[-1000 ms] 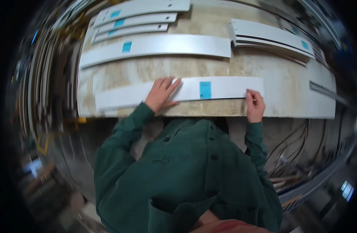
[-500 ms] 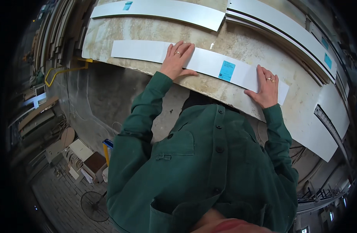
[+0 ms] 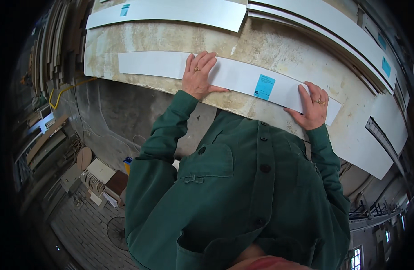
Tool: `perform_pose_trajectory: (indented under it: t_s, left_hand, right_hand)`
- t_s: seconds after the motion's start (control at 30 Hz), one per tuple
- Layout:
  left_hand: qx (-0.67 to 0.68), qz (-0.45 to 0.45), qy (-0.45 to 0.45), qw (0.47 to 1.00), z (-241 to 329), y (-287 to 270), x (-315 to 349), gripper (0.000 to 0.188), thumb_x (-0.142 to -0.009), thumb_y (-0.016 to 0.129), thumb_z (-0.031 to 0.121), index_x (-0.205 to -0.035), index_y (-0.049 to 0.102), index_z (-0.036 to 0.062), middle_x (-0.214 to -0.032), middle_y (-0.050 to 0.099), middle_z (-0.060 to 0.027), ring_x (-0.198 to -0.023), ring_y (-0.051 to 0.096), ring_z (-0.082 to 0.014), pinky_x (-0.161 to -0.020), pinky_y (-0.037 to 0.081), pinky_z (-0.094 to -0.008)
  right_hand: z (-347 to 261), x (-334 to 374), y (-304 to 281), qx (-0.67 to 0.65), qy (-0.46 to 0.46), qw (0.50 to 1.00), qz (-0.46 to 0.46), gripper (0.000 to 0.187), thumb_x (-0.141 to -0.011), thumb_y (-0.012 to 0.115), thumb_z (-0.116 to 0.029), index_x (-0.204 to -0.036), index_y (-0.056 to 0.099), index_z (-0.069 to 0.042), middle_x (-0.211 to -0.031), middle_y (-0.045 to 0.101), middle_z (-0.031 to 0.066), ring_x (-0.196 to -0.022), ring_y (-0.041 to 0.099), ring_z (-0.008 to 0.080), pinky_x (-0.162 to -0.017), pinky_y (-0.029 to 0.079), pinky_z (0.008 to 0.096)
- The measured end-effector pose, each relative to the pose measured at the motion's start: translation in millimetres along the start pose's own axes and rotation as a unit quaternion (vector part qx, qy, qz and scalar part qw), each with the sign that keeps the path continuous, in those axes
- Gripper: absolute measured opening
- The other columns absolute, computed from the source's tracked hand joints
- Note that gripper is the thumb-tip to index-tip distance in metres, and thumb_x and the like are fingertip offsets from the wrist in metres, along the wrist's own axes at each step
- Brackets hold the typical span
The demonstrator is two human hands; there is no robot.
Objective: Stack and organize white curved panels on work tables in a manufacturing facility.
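A long narrow white board (image 3: pixel 164 64) with a blue label (image 3: pixel 264 87) lies flat along the near side of a worn, stained workbench (image 3: pixel 171 38). My left hand (image 3: pixel 199 75) spans it left of its middle, fingertips at the far edge and thumb stretched along the near edge. Near the board's right end, my right hand (image 3: pixel 313 105) grips across it the same way, its thumb at the near edge. A ring shows on each hand. The board's underside is hidden.
Another white board (image 3: pixel 180 12) with a blue label lies farther back on the bench. Stacked white panels (image 3: pixel 324 36) are at the far right, a wide white panel (image 3: pixel 366 153) at the right. Strips of board (image 3: pixel 58 40) stand at the left; a fan (image 3: pixel 117 231) is lower left.
My view has shifted slightly, and the bench and boards sit a little differently in it. Both hands keep their places on the white board.
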State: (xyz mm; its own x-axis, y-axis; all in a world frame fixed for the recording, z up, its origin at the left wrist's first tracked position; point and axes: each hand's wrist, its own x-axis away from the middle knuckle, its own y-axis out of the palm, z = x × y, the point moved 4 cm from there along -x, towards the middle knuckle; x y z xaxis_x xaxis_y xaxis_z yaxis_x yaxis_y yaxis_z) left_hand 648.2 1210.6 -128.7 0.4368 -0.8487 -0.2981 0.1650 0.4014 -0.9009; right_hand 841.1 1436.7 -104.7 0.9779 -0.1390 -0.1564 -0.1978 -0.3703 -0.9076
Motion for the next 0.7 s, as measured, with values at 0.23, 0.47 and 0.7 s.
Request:
perform_pose_trajectory:
  t_s: [0.23, 0.47, 0.7]
  left_hand:
    - [0.008, -0.001, 0.0, 1.0, -0.7, 2.4, 0.2, 0.089, -0.043, 0.072, 0.046, -0.111, 0.031, 0.0065, -0.115, 0.042, -0.008, -0.106, 0.039, -0.0277, -0.091, 0.024, -0.046]
    - [0.008, 0.001, 0.0, 1.0, 1.3, -0.9, -0.4, 0.087, -0.044, 0.073, 0.044, -0.11, 0.032, 0.0061, -0.113, 0.043, -0.0094, -0.106, 0.039, -0.0279, -0.091, 0.025, -0.046]
    - [0.009, 0.0, 0.001, 1.0, 3.0, -1.0, 0.6, 0.086, -0.043, 0.073, 0.043, -0.109, 0.032, 0.0057, -0.113, 0.043, -0.009, -0.106, 0.039, -0.0267, -0.091, 0.025, -0.046]
  right_hand:
    - [2.5, 1.2, 2.2, -0.007, 0.016, 1.0, 0.005, 0.064, -0.05, 0.072, -0.029, -0.103, 0.049, -0.003, -0.106, 0.044, 0.0152, -0.095, 0.042, 0.0303, -0.081, 0.032, 0.0398]
    - [-0.5, 1.7, -0.4, -0.009, -0.009, 1.0, 0.021, 0.062, -0.049, 0.072, -0.027, -0.102, 0.05, -0.002, -0.105, 0.044, 0.0155, -0.094, 0.042, 0.0304, -0.08, 0.033, 0.0388]
    - [-1.1, 3.4, -1.4, -0.016, -0.007, 1.0, 0.026, 0.062, -0.049, 0.073, -0.026, -0.101, 0.051, -0.002, -0.105, 0.045, 0.0157, -0.093, 0.042, 0.0306, -0.08, 0.034, 0.0381]
